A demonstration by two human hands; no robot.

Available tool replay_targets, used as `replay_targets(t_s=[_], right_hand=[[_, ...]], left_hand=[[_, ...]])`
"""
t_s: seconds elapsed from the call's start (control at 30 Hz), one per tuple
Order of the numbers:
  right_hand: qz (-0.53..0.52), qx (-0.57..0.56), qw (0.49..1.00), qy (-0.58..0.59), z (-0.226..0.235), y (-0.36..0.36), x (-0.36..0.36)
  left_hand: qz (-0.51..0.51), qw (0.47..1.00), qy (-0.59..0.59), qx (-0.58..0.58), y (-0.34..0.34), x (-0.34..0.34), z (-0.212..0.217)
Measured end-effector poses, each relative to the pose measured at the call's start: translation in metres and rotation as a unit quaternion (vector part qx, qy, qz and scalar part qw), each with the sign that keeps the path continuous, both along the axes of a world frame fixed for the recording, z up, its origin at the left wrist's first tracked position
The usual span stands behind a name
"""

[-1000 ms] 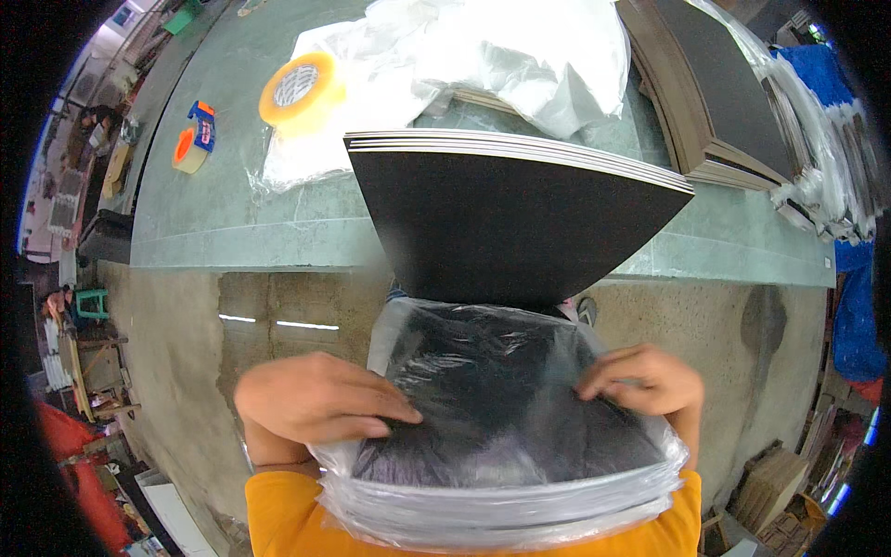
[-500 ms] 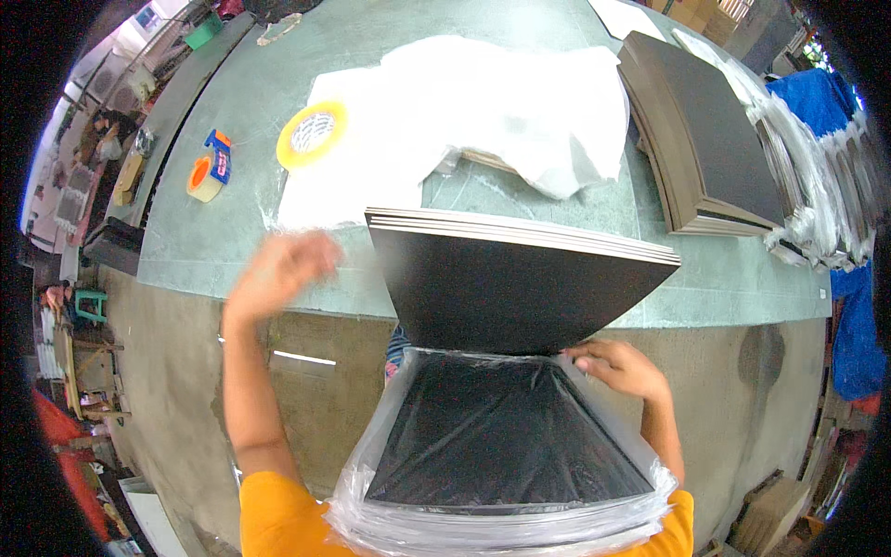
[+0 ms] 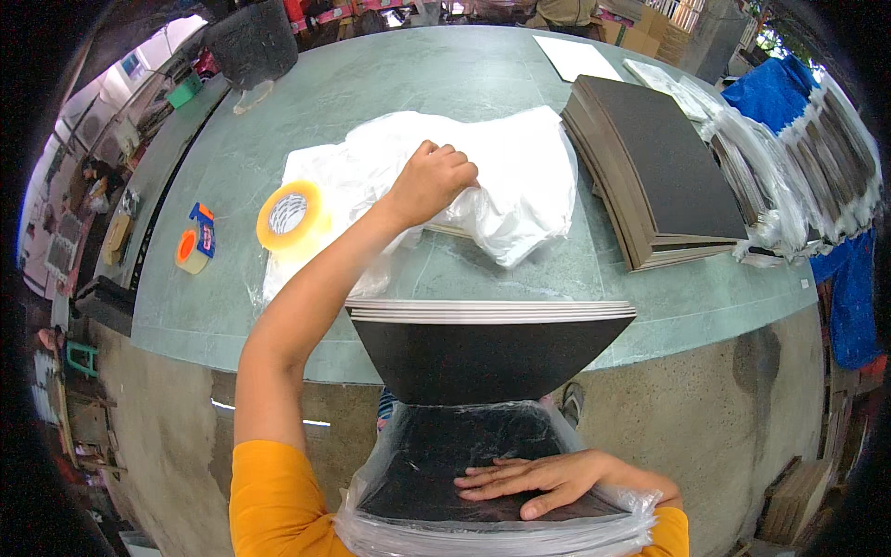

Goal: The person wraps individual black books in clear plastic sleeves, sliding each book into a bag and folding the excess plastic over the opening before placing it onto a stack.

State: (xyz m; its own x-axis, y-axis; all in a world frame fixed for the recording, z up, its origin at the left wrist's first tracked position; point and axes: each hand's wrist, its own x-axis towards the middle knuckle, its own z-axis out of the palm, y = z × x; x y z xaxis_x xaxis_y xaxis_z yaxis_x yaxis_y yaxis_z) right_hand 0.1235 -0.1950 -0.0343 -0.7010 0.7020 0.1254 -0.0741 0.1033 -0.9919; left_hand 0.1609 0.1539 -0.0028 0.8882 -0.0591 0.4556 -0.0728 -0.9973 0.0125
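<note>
My left hand reaches forward over the crumpled white plastic sheeting on the table; its fingers are closed on a fold of it. Flat on the plastic-wrapped black board stack close to my body lies my right hand, fingers stretched out. Clear plastic is gathered around that stack's sides and near end. The far end of the black boards sticks out of the wrap and leans toward the table edge, its pale layered edges showing. A large roll of clear tape rests on the sheeting's left part.
A tape dispenser, blue and orange, stands at the left on the green table. On the right are a pile of dark boards and several plastic-wrapped bundles. A white sheet lies farther back.
My left hand has moved forward and right onto the white sheeting. My right hand has gone from the wrap's right edge to flat on its top. The view has tilted up.
</note>
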Motion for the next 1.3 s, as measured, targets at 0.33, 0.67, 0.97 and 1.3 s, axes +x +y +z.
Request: replay_targets(t_s=[0.33,0.67,0.97,1.3], right_hand=[[-0.009,-0.006,1.000,0.016,-0.013,0.004,0.001],[-0.023,-0.129,0.982,-0.138,-0.085,0.011,0.012],[-0.256,-0.075,0.953,-0.142,-0.049,0.017,0.030],[-0.404,-0.213,0.879,0.140,0.030,0.035,0.029]], left_hand=[[0.069,0.980,0.121,-0.145,0.021,0.013,0.029],[0.188,0.779,-0.081,-0.593,0.032,-0.027,0.062],[-0.116,0.856,0.234,-0.447,-0.130,-0.207,0.050],[0.173,0.616,0.152,-0.753,-0.143,-0.215,0.007]])
